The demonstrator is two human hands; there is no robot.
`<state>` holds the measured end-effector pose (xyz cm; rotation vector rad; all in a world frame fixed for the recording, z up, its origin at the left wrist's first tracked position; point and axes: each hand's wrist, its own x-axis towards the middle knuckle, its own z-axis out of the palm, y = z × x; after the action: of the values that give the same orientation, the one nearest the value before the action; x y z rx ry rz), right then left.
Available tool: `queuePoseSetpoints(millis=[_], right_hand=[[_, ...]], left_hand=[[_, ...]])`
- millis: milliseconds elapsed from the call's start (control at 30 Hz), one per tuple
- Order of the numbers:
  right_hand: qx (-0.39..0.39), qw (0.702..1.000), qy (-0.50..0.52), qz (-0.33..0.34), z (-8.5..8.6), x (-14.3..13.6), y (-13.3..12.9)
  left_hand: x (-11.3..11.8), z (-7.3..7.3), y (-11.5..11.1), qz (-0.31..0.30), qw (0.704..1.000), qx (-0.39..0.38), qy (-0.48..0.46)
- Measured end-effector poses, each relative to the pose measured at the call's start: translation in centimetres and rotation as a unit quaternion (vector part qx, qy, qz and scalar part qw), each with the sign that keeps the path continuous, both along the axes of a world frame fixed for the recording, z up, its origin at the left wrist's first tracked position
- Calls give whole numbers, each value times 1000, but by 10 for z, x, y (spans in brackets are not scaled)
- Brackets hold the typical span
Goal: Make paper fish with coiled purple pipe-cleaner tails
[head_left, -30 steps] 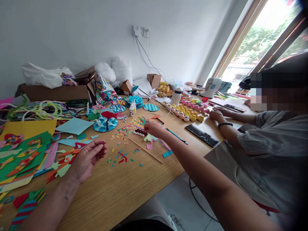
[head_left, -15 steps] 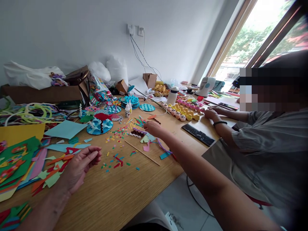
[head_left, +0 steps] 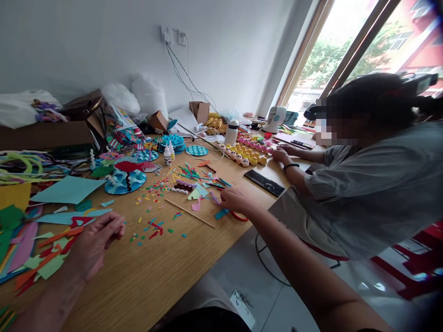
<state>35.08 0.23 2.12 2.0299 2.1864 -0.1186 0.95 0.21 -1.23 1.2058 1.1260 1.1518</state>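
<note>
My right hand (head_left: 236,202) is over a pair of scissors on the table, fingers curled down on its middle. Beneath the hand the red scissor handle (head_left: 239,216) shows, and dark blades (head_left: 216,186) stick out beyond it. A purple pipe cleaner (head_left: 215,198) and a blue paper piece (head_left: 221,214) lie beside those fingers. My left hand (head_left: 102,237) hovers above the table's left part, thumb and fingertips pinched together; whatever is between them is too small to make out. Below it are paper scraps (head_left: 51,265) in green, orange and red.
A wooden stick (head_left: 189,213) lies among confetti-like paper bits (head_left: 155,227). Further back stand glue bottles (head_left: 168,156), a blue wavy disc (head_left: 125,181) and a white bottle (head_left: 231,133). A black phone (head_left: 265,182) lies near a seated person (head_left: 374,170) at the right.
My right hand has moved from the thin paper strips toward me and right, onto the scissors. My left hand stays pinched. The view has turned right.
</note>
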Motion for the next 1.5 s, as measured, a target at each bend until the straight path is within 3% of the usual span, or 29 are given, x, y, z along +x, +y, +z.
queuePoseSetpoints(millis=[167,333,433,500,600,733,800,900,1000,1233,1333,1500], right_hand=[[-2,1000,3,2,0,0,-2],[61,998,16,-18,27,-13,-15],[124,966,219,60,40,-32,-27],[64,907,397,127,40,-48,-31],[-96,774,605,160,30,-75,-28],[-243,617,732,156,6,-110,-21],[-299,570,750,153,-5,-124,-19],[-351,529,759,146,-17,-139,-19],[-359,525,760,131,-22,-147,-19],[-250,595,757,101,-17,-156,-24],[-229,607,755,91,-17,-159,-24],[-210,627,744,93,-14,-157,-19]], left_hand=[[4,2,-5,0,1000,20,25],[5,2,-4,24,1000,2,6],[8,2,-3,35,999,-16,-9],[9,3,-5,27,999,-16,-20],[13,9,-11,7,998,3,-54],[17,20,-19,-18,989,-4,-144],[18,24,-22,-35,983,-9,-181],[19,26,-23,-27,978,-8,-205],[17,25,-21,7,979,13,-205],[12,25,-16,45,985,37,-165],[11,26,-15,55,985,45,-156],[6,27,-11,121,981,73,-133]])
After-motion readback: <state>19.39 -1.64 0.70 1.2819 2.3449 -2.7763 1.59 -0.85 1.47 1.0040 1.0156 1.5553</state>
